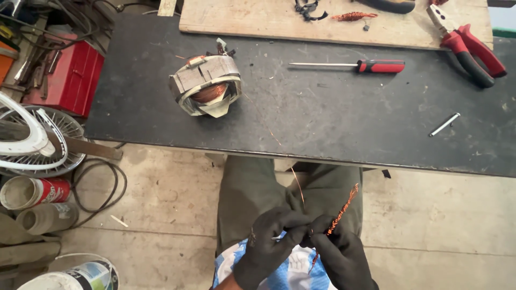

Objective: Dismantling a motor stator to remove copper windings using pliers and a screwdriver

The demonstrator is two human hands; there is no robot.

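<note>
**Copper wire being wound off the stator, hands at your lap**

Across the dark worktop (322,118) in front of you lie the big pieces first: a motor stator (207,86) stands toward the left, its copper winding showing inside the steel core and its insulation paper splayed at the front. A wooden board (258,21) runs along the far edge. Red-handled pliers (473,51) sit at the far right, a red-and-black screwdriver (357,66) lies mid-worktop, and a small metal pin (445,124) rests near the right front edge.

Below the worktop edge, over your knees, both gloved hands meet. Your left hand (269,244) is closed, pinching a thin copper strand (297,185) that runs up and away toward the stator. Your right hand (341,252) is closed around a twisted bundle of copper wire (338,217), which sticks up at a slant above your fingers.

Judging by how things lie, the job is partway along: some wire is gathered in the bundle, yet plenty of copper is in the core.
</note>
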